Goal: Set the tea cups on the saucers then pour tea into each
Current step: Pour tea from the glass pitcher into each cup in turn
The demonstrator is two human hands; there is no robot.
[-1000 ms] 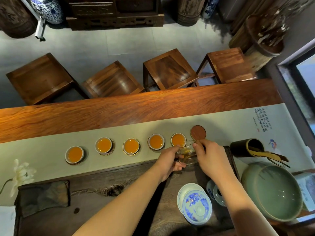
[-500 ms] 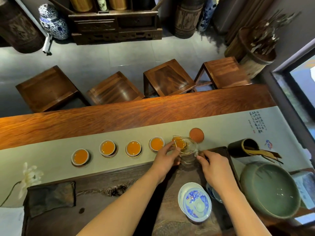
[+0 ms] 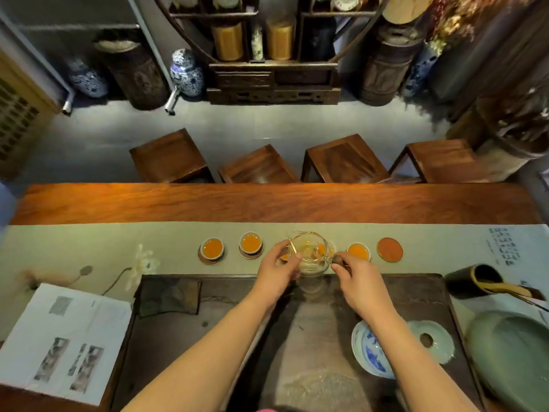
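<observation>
1. Step: pouring stage, near the end imo. Cups w/ tea sit in a row on the pale runner (image 3: pixel 118 242); far-left cup (image 3: pixel 211 248) and the next cup (image 3: pixel 250 242) are full of amber tea, each on a dark saucer.
2. Glass pitcher (image 3: pixel 310 252) is held up over the middle of the row, hiding the cups behind it. Orange shows through the glass, so at least one filled cup is back there; exact count can't tell.
3. Left hand (image 3: pixel 277 270): fingers curled round the pitcher's left wall, gripping it.
4. Right hand (image 3: pixel 358 278): fingertips pinch at the pitcher's right side, prob the handle. A small dark bit sits at the fingertips; can't tell what it is.
5. Pitcher looks nearly empty, only a pale residue at the bottom. Roughly level, not clearly tilted to pour.
6. Right of the pitcher: one more full cup (image 3: pixel 358 251), then a reddish round coaster (image 3: pixel 389 250) w/ no cup on it.
7. Next move, my read: either top off the hidden cups or set the pitcher down on the dark tea tray (image 3: pixel 225 316). Needs a steady two-hand lower, clear of cup rims close underneath.
8. Risk: drips on the runner, bumping a full cup.
9. Blue-white dish (image 3: pixel 367 349) near the right forearm, out of play.
</observation>
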